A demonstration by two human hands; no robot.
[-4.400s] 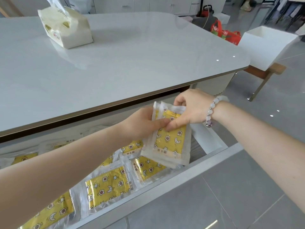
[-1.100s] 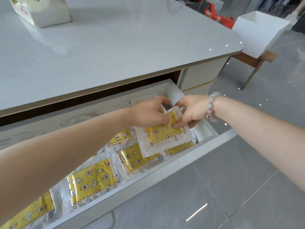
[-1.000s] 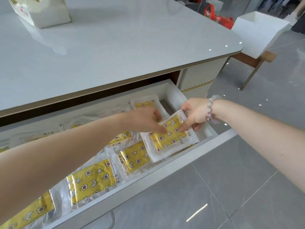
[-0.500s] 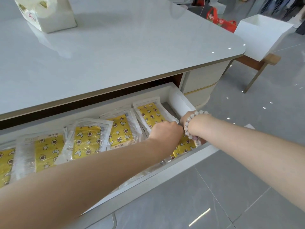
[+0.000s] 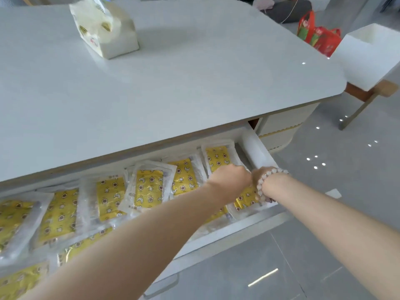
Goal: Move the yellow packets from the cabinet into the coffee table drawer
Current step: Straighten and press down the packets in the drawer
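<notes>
Glossy white rounded coffee table [image 5: 194, 87], its white drawer [image 5: 256, 152] open below.
1 cream plastic tissue pack [image 5: 106, 31] lies far left on top; yellow star-patterned clear-edged packets [image 5: 149, 187] overlap in the drawer.

- I see a home here, most likely a living room.
- A white coffee table [image 5: 194, 83] carries a soft tissue pack [image 5: 106, 29].
- A red shopping bag [image 5: 316, 33] stands on the glossy grey tile floor [image 5: 346, 169] behind the table.

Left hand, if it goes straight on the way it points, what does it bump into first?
Probably the drawer's white side wall, just ahead of the left hand. The right hand is close beside it, though, and depth is unclear.
</notes>
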